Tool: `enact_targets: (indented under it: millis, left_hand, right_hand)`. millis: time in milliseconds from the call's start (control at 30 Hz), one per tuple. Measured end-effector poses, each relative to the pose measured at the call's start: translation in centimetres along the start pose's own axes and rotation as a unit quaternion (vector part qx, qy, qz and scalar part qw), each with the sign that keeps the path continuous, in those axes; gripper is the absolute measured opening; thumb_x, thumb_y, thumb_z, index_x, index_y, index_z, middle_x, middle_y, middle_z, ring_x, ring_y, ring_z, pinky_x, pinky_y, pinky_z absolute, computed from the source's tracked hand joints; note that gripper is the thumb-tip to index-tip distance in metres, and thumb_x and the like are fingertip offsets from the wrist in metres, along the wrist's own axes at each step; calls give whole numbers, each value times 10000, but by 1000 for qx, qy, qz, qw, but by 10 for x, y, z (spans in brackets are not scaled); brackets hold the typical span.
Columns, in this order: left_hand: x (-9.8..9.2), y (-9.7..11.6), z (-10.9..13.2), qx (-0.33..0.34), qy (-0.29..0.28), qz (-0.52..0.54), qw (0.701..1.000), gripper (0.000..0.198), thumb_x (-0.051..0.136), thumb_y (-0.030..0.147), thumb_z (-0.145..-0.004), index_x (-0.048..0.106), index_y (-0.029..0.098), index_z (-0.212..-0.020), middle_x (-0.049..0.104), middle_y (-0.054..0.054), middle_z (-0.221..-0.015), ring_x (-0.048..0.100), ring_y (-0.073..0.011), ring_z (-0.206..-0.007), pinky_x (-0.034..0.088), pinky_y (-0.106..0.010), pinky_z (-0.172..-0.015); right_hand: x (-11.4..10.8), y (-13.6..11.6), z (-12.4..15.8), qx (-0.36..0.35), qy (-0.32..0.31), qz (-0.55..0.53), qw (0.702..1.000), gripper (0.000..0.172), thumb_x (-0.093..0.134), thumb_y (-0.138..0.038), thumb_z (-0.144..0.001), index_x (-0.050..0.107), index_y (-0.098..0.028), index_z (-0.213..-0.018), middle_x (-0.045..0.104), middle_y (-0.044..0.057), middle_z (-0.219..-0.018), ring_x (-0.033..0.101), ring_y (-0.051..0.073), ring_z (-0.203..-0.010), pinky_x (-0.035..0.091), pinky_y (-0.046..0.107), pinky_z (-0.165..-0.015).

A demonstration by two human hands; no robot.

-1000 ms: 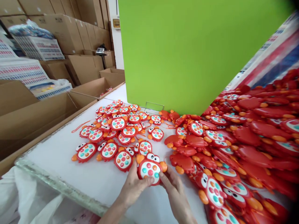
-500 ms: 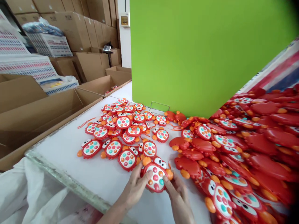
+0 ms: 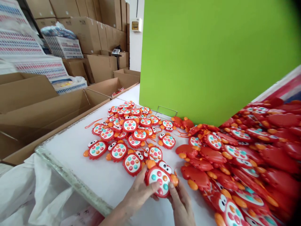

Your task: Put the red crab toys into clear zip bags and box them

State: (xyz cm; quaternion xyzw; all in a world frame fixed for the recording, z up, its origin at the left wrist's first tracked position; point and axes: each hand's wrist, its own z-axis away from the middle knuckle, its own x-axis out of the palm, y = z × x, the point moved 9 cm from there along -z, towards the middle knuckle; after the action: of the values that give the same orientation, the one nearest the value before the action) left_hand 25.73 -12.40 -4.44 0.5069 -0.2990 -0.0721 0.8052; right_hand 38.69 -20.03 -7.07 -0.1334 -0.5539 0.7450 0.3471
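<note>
Between my two hands is a red crab-shaped toy (image 3: 160, 179) with big eyes, orange claws and a white face of coloured buttons. My left hand (image 3: 141, 188) grips its left side, the thumb lying on the lower buttons. On the right edge, my right hand (image 3: 180, 199) closes round the toy with its thumb near a teal button. The fingers beneath the toy are partly hidden. Just beyond my hands lies a group of like crab toys (image 3: 129, 125), mostly button side up. A large heap of them (image 3: 235, 160) rises on the right, many with plain red backs showing.
A tall green panel (image 3: 199, 56) stands at the back of the white table (image 3: 77, 160), with a wire bracket (image 3: 166, 110) at its foot. Open cardboard boxes (image 3: 54, 116) line the left edge. Stacked cartons (image 3: 87, 34) and plastic baskets (image 3: 64, 47) are behind.
The view has shifted, so the table and toys sit slightly further right. My left thumb has slid across the buttons towards the middle of the toy's lower part; both hands keep hold.
</note>
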Motion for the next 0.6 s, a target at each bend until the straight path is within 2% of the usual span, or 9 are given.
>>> enact_targets:
  millis: [67, 133, 200, 267, 367, 433, 533, 600]
  left_hand:
    - [-7, -6, -2, -18, 32, 28, 999, 648, 682, 367, -760, 426, 170, -1321, 621, -144, -1167, 648, -285, -936, 565, -317, -596]
    - [-13, -11, -5, -27, 60, 59, 996, 601, 671, 360, -766, 453, 154, -1286, 621, -144, -1158, 650, -274, -923, 562, -305, -586]
    - [-12, -14, -6, -32, 51, 79, 995, 592, 642, 381, -787, 439, 151, -1294, 642, -140, -1108, 667, -263, -862, 551, -300, -555]
    - [-6, -12, -7, -26, 18, 72, 997, 613, 629, 422, -798, 423, 158, -1311, 659, -137, -1071, 678, -259, -822, 545, -301, -552]
    - [6, 2, -5, 17, -44, 42, 998, 686, 744, 385, -712, 456, 167, -1296, 658, -136, -1107, 653, -278, -954, 549, -333, -731]
    - [12, 9, -3, 33, -64, 35, 997, 715, 803, 321, -655, 482, 184, -1279, 647, -127, -1153, 612, -287, -1052, 513, -354, -856]
    - [17, 11, 0, 24, -78, 46, 996, 720, 814, 286, -646, 489, 197, -1282, 650, -123, -1156, 608, -288, -1062, 492, -378, -900]
    - [15, 8, 2, 13, -65, 58, 996, 712, 793, 305, -675, 476, 196, -1303, 644, -130, -1160, 611, -293, -1056, 509, -385, -873]
  right_hand:
    - [2, -1, 0, -5, -8, 4, 1000, 659, 682, -555, -706, 553, -209, -1252, 606, 85, -1267, 542, 307, -1172, 533, 387, -856]
    - [5, 1, -1, -1, -22, 7, 1000, 640, 700, -541, -695, 577, -207, -1226, 616, 86, -1252, 553, 306, -1156, 540, 379, -840]
    - [3, 4, -3, 7, -19, 13, 1000, 649, 721, -536, -672, 592, -199, -1212, 616, 93, -1251, 548, 314, -1160, 542, 382, -836]
    - [-1, 5, -5, 6, -9, 19, 1000, 649, 715, -541, -675, 591, -201, -1213, 601, 90, -1272, 530, 315, -1183, 536, 382, -852]
    - [-3, 1, -6, -8, -6, 25, 1000, 635, 708, -537, -686, 584, -210, -1217, 568, 87, -1313, 490, 316, -1228, 518, 384, -888]
    - [-1, -8, -3, -34, -2, 22, 999, 627, 711, -525, -688, 577, -219, -1218, 553, 95, -1329, 486, 322, -1229, 509, 395, -897]
    - [9, -25, 5, -72, -1, 18, 997, 647, 708, -523, -689, 543, -233, -1243, 564, 108, -1311, 540, 321, -1167, 520, 391, -859]
    - [18, -32, 12, -91, -5, 20, 996, 704, 728, -514, -663, 508, -239, -1273, 569, 108, -1302, 563, 316, -1135, 533, 371, -824]
